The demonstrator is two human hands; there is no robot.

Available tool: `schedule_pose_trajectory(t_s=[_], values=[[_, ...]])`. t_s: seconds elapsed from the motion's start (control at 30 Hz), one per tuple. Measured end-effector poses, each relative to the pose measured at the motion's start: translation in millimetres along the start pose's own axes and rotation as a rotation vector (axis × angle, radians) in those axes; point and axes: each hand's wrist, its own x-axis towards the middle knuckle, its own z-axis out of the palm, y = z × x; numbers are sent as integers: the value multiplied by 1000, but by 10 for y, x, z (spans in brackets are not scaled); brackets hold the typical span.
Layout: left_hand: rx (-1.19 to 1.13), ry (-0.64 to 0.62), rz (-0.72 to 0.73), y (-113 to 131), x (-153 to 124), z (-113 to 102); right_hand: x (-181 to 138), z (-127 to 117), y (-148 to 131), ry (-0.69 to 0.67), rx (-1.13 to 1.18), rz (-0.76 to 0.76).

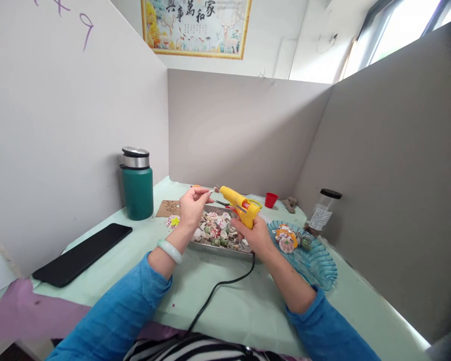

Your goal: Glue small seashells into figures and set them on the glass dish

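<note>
My right hand (254,238) is wrapped round the handle of a yellow hot glue gun (238,200), its nozzle pointing left. At the nozzle tip, the fingers of my left hand (193,203) pinch a small pale piece (211,191), too small to name. Both hands are raised over a metal tray (214,248) filled with shells (214,230), some patterned red or green. Behind the glue gun lie scissors (222,203), partly hidden. A black cord (220,283) trails from the gun toward my body.
A green bottle (137,193) and a black flat slab (84,253) stand and lie at left. Nearby are a brown card (167,208) and a yellow star-shaped piece (175,221). At right: a blue plate (325,273) with shell pieces (286,243), a tilted jar (320,215), a red cup (271,200).
</note>
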Motion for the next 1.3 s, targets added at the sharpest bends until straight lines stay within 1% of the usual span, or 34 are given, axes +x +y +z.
schedule_pose_trajectory(t_s=[0.13,0.33,0.47,0.7,0.93,1.1,1.3], values=[[-18,-12,-1,-18,1,1,2,28,67,50,-162,-24],[-42,-22,16,-9,-22,22,20,34,111,92,-230,-48],[-67,-21,31,13,-42,40,14,33,103,91,-293,-76],[-30,-25,59,-7,-44,25,2,44,79,103,-284,-65],[-26,-31,75,-7,-48,30,-15,60,24,126,-338,-101],[-9,-39,97,-26,-43,19,-10,66,40,144,-371,-136],[21,-18,110,-8,-55,26,-5,69,66,152,-351,-138]])
